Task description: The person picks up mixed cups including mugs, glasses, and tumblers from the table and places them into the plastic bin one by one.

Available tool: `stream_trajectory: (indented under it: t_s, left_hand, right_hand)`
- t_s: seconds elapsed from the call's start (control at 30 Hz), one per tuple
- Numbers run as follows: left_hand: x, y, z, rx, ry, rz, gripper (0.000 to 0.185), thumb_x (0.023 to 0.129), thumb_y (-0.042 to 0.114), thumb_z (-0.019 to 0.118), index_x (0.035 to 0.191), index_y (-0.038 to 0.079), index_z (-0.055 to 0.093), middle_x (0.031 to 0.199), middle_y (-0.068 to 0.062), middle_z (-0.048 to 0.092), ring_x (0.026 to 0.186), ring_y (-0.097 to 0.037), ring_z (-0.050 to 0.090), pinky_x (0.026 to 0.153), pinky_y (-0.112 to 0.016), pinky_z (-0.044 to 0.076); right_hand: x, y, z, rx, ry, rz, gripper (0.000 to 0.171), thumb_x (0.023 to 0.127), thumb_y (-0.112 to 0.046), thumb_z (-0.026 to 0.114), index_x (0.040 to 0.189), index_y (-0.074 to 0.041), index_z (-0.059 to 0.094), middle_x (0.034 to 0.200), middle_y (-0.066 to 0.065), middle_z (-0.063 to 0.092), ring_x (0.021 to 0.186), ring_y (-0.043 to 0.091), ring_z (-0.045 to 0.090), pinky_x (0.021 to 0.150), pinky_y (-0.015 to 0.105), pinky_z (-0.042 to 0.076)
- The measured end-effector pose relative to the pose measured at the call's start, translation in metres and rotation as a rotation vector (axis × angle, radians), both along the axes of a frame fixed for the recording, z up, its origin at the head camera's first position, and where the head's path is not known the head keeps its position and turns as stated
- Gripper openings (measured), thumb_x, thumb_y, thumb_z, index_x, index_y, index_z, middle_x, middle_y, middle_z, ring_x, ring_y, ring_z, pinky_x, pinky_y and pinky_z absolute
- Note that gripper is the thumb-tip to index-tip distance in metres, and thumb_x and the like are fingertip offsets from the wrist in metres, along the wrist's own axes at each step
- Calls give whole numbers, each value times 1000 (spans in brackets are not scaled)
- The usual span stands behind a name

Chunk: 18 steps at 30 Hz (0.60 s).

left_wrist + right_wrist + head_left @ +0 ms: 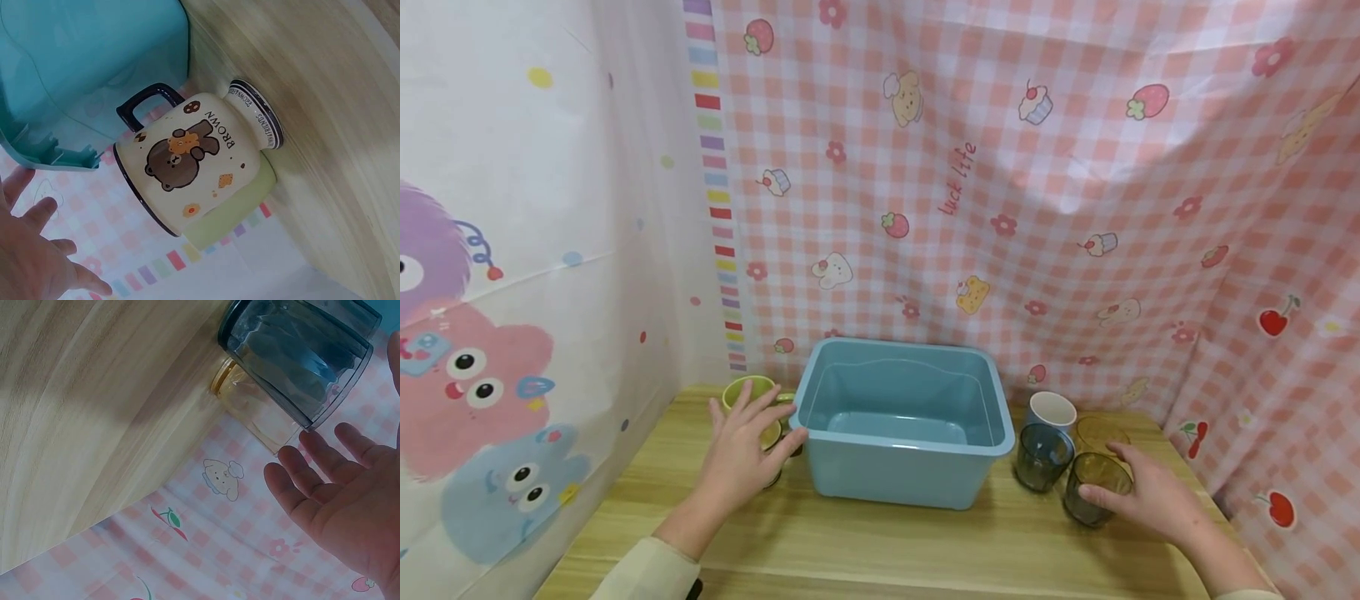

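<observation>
A blue plastic bin (898, 477) stands mid-table. My left hand (735, 454) is spread at its left rim, fingers loosely extended, largely covering a cream mug (187, 159) with a brown bear and dark handle in the head view. Behind that mug is a yellow-green mug (747, 388). On the right, my right hand (1157, 493) reaches round a dark grey-brown tumbler (1092, 510), its thumb over the near side. In the right wrist view the fingers (319, 465) are extended beside the tumbler's rim; contact is unclear. Nothing is gripped.
To the left of that tumbler stands a dark blue-grey glass (1041, 467). Behind these are a white-and-blue cup (1052, 410) and an amber glass (1093, 429). Checked cloth (925, 233) hangs behind the wooden table (880, 542); a printed white sheet (617, 292) hangs at left.
</observation>
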State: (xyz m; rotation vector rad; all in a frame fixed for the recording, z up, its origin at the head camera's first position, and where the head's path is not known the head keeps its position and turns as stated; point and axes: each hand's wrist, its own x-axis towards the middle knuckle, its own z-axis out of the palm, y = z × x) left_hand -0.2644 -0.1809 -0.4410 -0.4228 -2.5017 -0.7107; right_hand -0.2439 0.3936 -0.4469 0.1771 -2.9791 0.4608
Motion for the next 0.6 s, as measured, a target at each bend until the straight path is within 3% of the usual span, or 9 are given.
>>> stream_trajectory:
  t_s: [0.6]
  left_hand:
    - [-1,1,2,-26,-9,19,50,98,50,75,134,14,75,162,-17,53,159,-59,25,118,-90,3]
  right_hand:
    - [1,0,-3,27,39,6,99,85,-60,85,146,11,53,141,44,58,123,66,59,93,73,53]
